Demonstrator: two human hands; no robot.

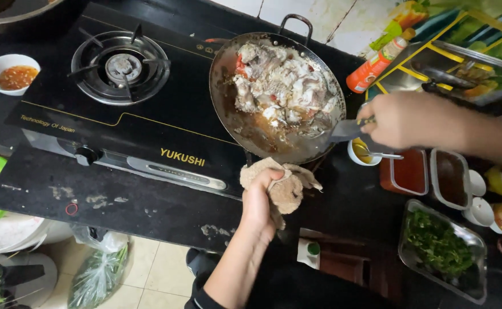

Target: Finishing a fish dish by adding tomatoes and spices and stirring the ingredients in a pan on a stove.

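Head view looks down on a black gas stove [119, 123] with 2 burners, and every place below is told from the wok [277, 94] that sits on its right burner. Inside the wok lies a heap of pale cooked pieces [285, 86] in brown sauce, piled toward the far and right side. Just below the wok's near rim, the left hand [261, 200] has its fingers curled shut around a beige cloth [288, 186], which is bunched against the near handle; the handle itself is hidden under the cloth. At the wok's right rim, the right hand [402, 120] has its fingers closed around the handle of a spatula [345, 130], whose dark blade rests inside the wok at the edge of the food. Left of the wok the other burner [120, 67] stands bare, and farther left is a small white bowl of orange sauce [12, 74]. Right of the wok, beyond the right hand, lies an orange sauce bottle [380, 60]. Below and right of the wok sit 2 open tubs [428, 171] of reddish paste and a metal tray of chopped greens [441, 247].
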